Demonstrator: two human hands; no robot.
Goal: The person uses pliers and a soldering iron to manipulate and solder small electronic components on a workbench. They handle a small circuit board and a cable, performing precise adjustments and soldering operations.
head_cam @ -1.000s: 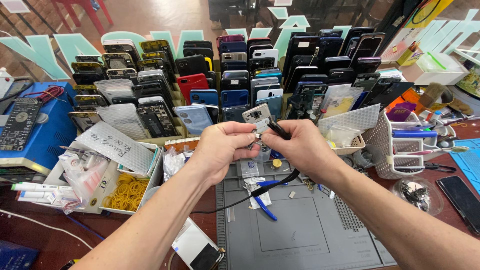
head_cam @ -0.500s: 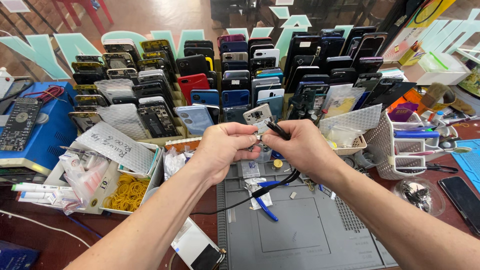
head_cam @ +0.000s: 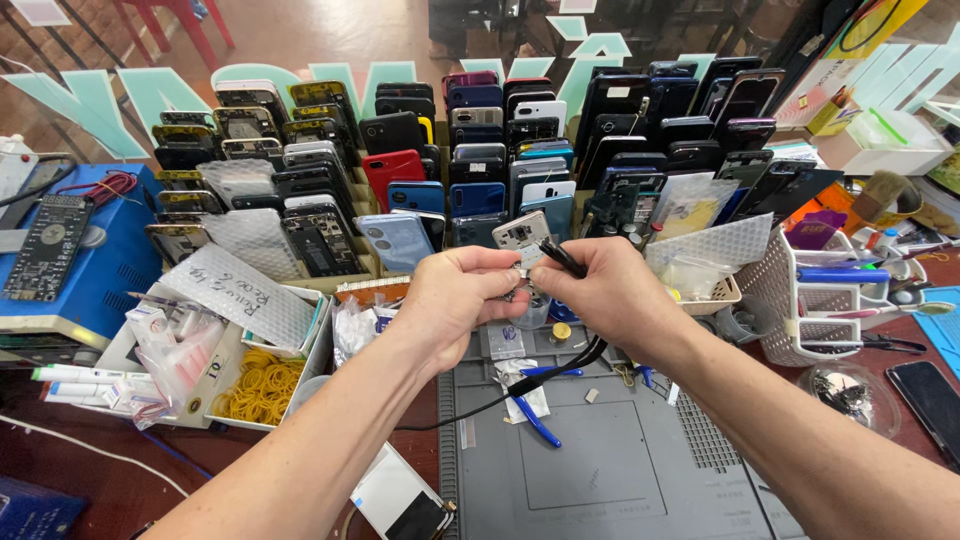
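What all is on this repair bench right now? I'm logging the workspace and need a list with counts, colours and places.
phone part: one, silver-grey, pinched in the left hand
cable: one, black, runs from the right hand down over the mat
mat: one, grey, front centre
phones: many, mostly black, some blue and red, racked upright at the back
rubber bands: a heap, yellow, in a box at left
basket: one, white, right
blue unit: one, blue, far left
tweezers: one, blue-handled, on the mat
left hand: one, centre
right hand: one, centre
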